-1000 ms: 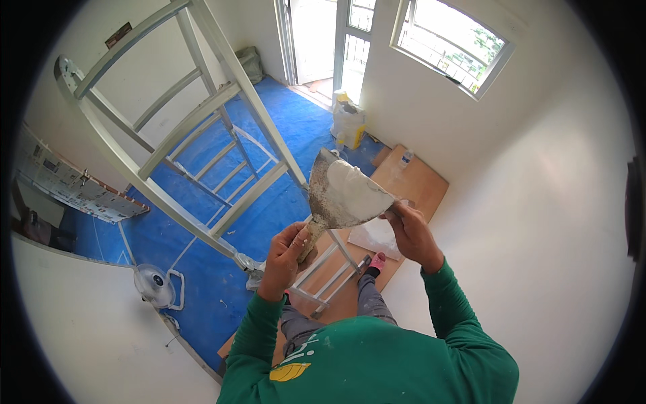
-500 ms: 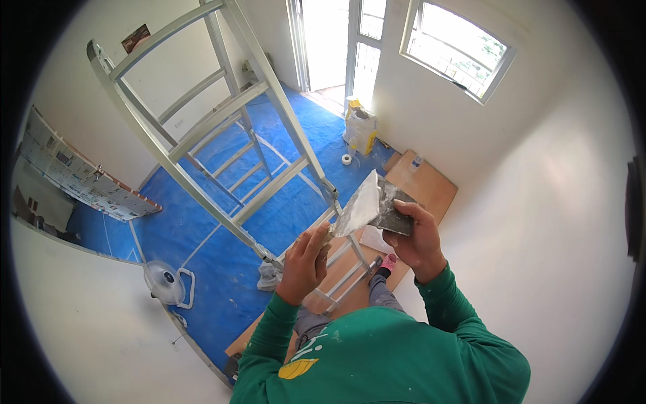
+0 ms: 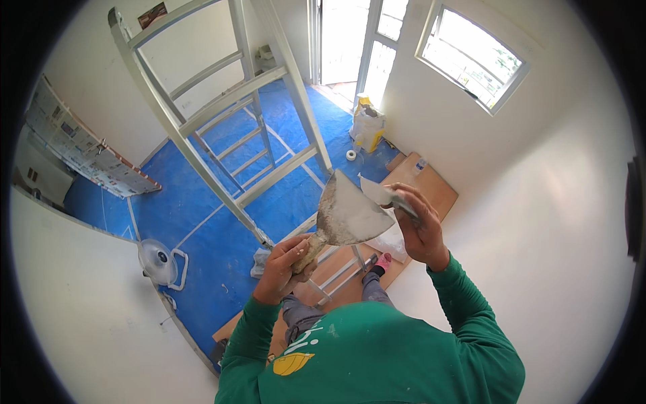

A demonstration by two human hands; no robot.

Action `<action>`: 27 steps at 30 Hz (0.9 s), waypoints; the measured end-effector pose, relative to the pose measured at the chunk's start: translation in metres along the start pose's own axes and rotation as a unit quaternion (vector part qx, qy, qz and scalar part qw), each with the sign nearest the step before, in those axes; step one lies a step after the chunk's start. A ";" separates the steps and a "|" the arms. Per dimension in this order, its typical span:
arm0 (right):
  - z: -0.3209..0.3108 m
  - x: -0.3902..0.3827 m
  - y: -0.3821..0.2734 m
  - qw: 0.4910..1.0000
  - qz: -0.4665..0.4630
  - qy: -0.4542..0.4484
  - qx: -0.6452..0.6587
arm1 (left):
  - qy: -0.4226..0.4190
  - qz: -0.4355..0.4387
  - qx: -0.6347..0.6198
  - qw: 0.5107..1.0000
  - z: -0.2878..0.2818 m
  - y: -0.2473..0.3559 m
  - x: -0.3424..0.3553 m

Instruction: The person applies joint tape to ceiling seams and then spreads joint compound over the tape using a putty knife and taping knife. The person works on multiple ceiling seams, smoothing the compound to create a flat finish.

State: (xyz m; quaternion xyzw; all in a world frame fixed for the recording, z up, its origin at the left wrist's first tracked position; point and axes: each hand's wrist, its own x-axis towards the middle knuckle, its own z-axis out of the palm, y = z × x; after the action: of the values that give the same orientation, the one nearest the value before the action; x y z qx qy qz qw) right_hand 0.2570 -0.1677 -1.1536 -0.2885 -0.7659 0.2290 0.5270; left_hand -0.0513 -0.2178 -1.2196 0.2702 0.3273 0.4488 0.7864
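Observation:
My left hand (image 3: 284,266) is closed on the handle of a wide scraper (image 3: 346,209), whose broad blade carries white paste and grey smears. My right hand (image 3: 422,229) grips a smaller flat metal blade (image 3: 380,194), raised just past the right side of the wide blade, with some white paste on it. An aluminium ladder (image 3: 311,158) rises behind the tools, its lower rungs showing beside my pink-socked foot (image 3: 383,262).
Blue sheeting (image 3: 188,202) covers the floor, with a tape roll (image 3: 350,155) and a yellow-white sack (image 3: 368,124) near the doorway. Boards (image 3: 441,195) lie along the right wall. A fan (image 3: 158,259) stands at lower left; a paper-covered panel (image 3: 87,145) is at left.
The smaller blade has lifted off the wide scraper toward the right, uncovering its face, which now shows a thinner white layer. My view has shifted, moving the room within the picture.

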 end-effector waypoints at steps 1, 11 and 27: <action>0.001 -0.002 0.002 0.999 -0.028 -0.021 -0.022 | -0.018 0.003 -0.014 1.000 0.004 -0.001 0.000; -0.026 0.000 0.028 0.966 -0.011 -0.100 -0.239 | 0.035 0.052 0.010 0.998 0.001 0.003 -0.011; -0.006 -0.014 0.028 0.903 0.294 0.058 0.308 | 0.050 0.068 -0.012 0.996 -0.003 -0.023 -0.008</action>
State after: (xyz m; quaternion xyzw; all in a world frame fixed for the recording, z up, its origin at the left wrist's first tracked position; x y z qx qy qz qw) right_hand 0.2721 -0.1563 -1.1794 -0.3366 -0.5057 0.5805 0.5423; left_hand -0.0443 -0.2344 -1.2355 0.2596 0.3420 0.5178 0.7400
